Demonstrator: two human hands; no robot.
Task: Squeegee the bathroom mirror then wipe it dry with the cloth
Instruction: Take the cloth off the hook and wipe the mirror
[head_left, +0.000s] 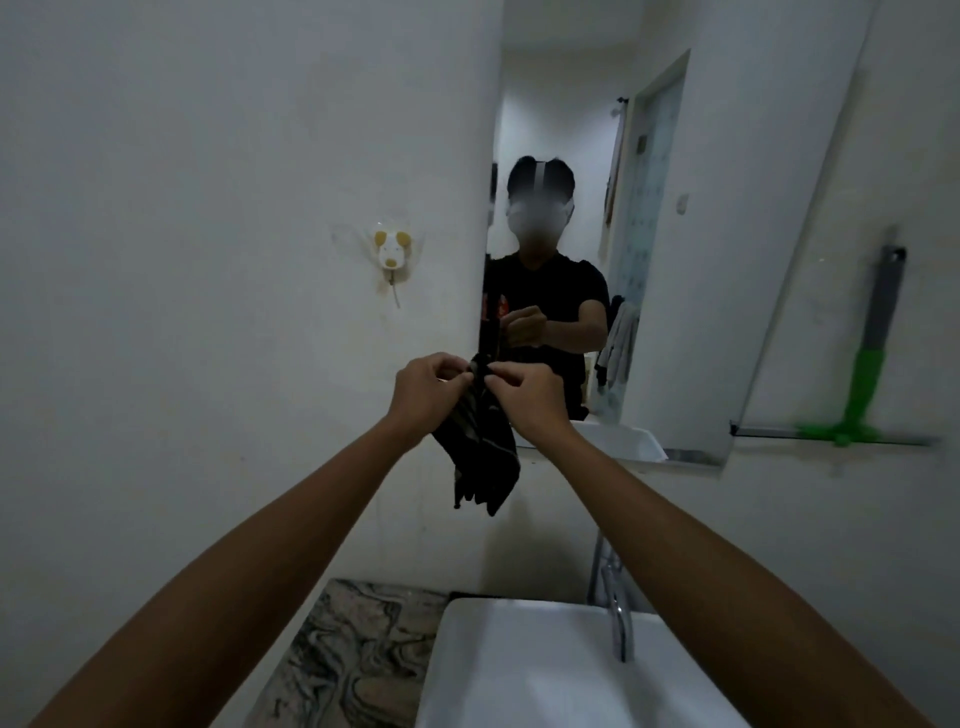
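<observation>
A dark cloth (485, 452) hangs down from both my hands in front of the mirror's lower left corner. My left hand (428, 392) and my right hand (524, 397) pinch its top edge close together. The bathroom mirror (691, 249) fills the wall ahead and to the right; it reflects a person in a black shirt. A squeegee (865, 374) with a green head and grey handle leans on a narrow glass shelf (769, 431) to the right of the mirror, out of both hands.
A white sink (524, 670) with a chrome tap (621, 618) sits below my arms. A marbled countertop (353, 649) lies to its left. A small dog-shaped hook (390, 252) is stuck on the white wall at the left.
</observation>
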